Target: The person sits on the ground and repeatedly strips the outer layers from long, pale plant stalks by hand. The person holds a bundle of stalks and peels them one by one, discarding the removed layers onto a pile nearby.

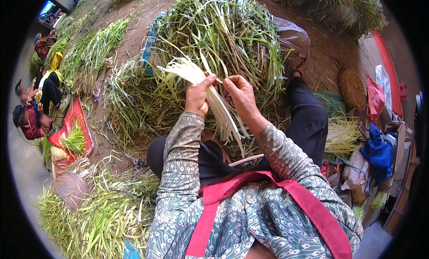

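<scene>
My left hand (pixel 200 95) is closed around a bundle of pale, long-stemmed leafy greens (pixel 223 113); the whitish stems fan out at the upper left and hang down to the lower right. Close beside it, my right hand (pixel 240 93) pinches the end of a thin green stalk (pixel 224 65) between thumb and fingers. Right behind both hands rises a large heap of long green stalks (pixel 214 31), mixed with brown, dry ones. Loose leaves and stems lie below the hands, between my legs.
More greens lie in a row (pixel 97 54) and in a pile (pixel 110 212) at left. Several people sit at far left near a red sheet (pixel 82 124). At right are pale stalks (pixel 342 135), a woven round object (pixel 352 88) and a blue cloth (pixel 378 153).
</scene>
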Demonstrator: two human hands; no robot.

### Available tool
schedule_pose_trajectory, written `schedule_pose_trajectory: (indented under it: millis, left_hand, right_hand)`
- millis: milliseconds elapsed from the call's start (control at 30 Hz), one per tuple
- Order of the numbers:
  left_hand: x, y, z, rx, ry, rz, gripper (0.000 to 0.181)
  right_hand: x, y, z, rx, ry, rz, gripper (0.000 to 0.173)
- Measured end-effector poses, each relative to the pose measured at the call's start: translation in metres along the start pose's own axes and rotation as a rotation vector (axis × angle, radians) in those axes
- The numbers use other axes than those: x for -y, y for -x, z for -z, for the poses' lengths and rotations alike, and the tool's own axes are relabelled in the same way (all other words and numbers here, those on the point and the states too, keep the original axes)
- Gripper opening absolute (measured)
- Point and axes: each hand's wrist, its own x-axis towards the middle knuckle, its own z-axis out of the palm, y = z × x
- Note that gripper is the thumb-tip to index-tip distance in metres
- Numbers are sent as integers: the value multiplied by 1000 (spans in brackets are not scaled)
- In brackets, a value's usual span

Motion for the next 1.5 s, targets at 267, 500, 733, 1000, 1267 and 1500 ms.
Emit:
schedule_pose_trajectory:
  millis: [267,500,733,1000,1267,1500]
  left_hand:
    - [-9,-13,17,-119,266,-1,22]
    - [-20,-17,26,-206,325,-86,19]
    - [-30,-29,48,-268,397,-167,16]
    - [-35,-16,35,-163,312,-86,17]
    - [-18,-6,8,-28,116,7,17]
    - [-26,3,4,56,95,58,23]
  right_hand:
    - [42,12,47,52,12,270,17]
    - [128,65,148,26,-213,298,21]
    - [183,103,212,-271,-61,341,18]
    - [121,61,142,150,1256,-53,24]
    - [28,10,24,287,610,169,27]
    - [19,11,20,219,224,-63,19]
